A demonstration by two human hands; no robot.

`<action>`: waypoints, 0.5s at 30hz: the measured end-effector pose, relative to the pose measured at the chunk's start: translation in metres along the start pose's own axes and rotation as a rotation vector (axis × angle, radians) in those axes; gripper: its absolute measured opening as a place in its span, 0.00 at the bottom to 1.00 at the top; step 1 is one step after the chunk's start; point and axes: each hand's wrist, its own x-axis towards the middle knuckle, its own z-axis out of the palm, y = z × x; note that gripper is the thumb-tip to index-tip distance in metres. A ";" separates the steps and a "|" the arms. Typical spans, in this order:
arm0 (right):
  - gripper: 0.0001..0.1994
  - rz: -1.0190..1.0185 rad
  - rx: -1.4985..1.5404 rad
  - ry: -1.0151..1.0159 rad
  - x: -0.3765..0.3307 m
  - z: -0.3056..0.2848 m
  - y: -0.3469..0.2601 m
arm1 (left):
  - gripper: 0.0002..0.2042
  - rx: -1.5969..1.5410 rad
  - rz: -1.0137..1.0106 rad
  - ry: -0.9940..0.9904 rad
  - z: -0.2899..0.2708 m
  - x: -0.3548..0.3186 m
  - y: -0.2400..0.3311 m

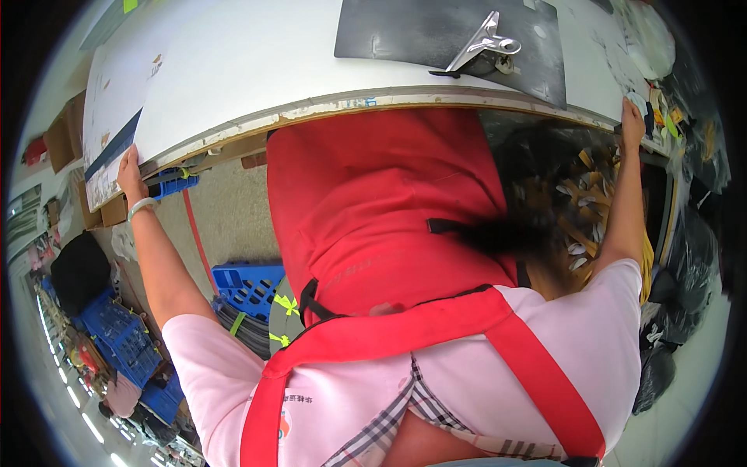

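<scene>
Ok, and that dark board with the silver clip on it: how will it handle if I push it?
The dark board looks fairly stiff, as its edges run mostly straight. It may slide easily, since its face and the white table look smooth. The silver clip sits right of its middle, so that side could feel heavier.

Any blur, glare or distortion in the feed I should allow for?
Head view: the table's near edge bows with fisheye distortion, and the frame's rim goes black; the metal clip shows highlights; a black shape beside the apron is blurred; the left hand and right hand look fairly clear.
</scene>
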 end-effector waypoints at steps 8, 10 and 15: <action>0.22 0.037 0.038 0.055 0.006 0.000 0.015 | 0.18 -0.159 -0.116 0.127 -0.003 0.006 -0.004; 0.21 0.064 0.126 0.152 0.011 -0.009 0.025 | 0.17 -0.191 -0.102 0.164 -0.006 0.011 -0.013; 0.21 0.068 0.043 0.209 0.004 0.003 0.038 | 0.15 -0.188 -0.028 0.095 -0.002 0.012 -0.025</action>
